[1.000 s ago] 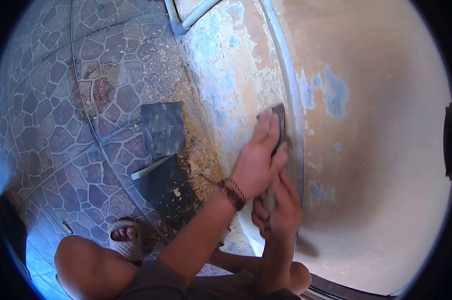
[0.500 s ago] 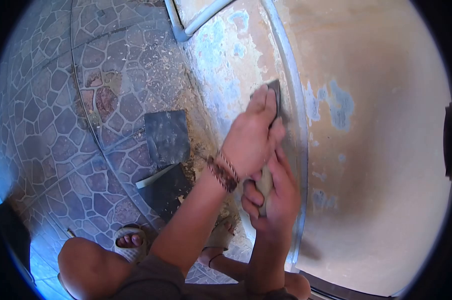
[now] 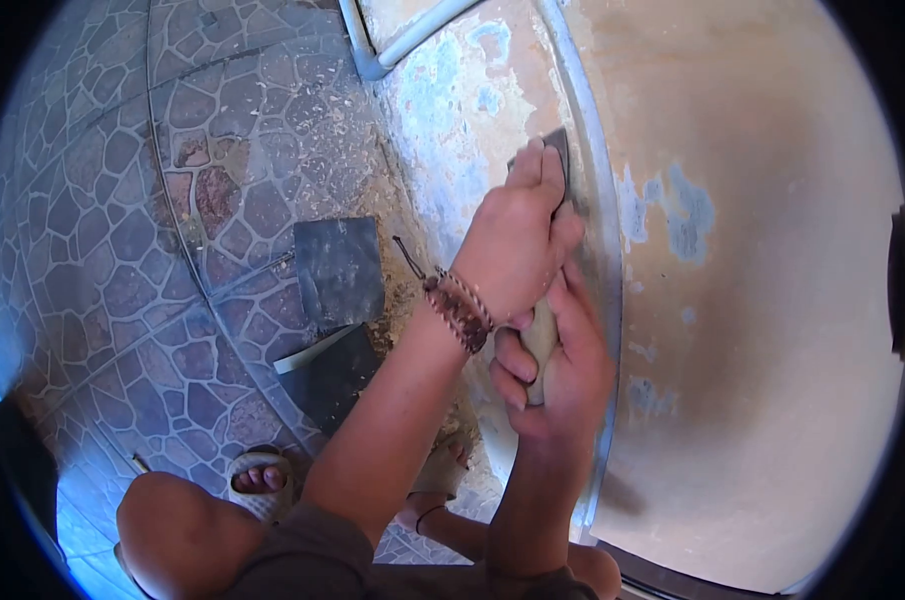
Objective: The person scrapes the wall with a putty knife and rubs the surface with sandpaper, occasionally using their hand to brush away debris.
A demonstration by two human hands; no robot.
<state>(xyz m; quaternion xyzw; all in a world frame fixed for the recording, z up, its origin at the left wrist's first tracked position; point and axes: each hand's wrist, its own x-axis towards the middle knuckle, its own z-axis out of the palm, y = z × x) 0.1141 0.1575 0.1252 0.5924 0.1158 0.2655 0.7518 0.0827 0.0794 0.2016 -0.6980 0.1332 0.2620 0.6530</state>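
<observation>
A scraper with a dark flat blade (image 3: 560, 147) and a pale handle (image 3: 543, 345) lies against the wall beside a raised bluish strip (image 3: 601, 240). My right hand (image 3: 576, 360) is wrapped round the handle. Farther up the tool, my left hand (image 3: 521, 235) is closed over it, its fingers pressed on the blade. A braided bracelet circles my left wrist. Peeling paint (image 3: 463, 120) in pale blue and white shows on the wall to the left of the blade. Most of the blade is hidden under my fingers.
Two dark sheets, one flat (image 3: 339, 270) and one with a curled pale edge (image 3: 333, 380), lie on the stone-patterned floor (image 3: 123, 250). Paint flakes litter the wall's base. A grey pipe (image 3: 423, 35) bends near the top. My sandalled foot (image 3: 261, 480) is below.
Both hands and the scraper have moved a little upward along the wall beside the strip. Both hands keep their hold. The view has shifted slightly.
</observation>
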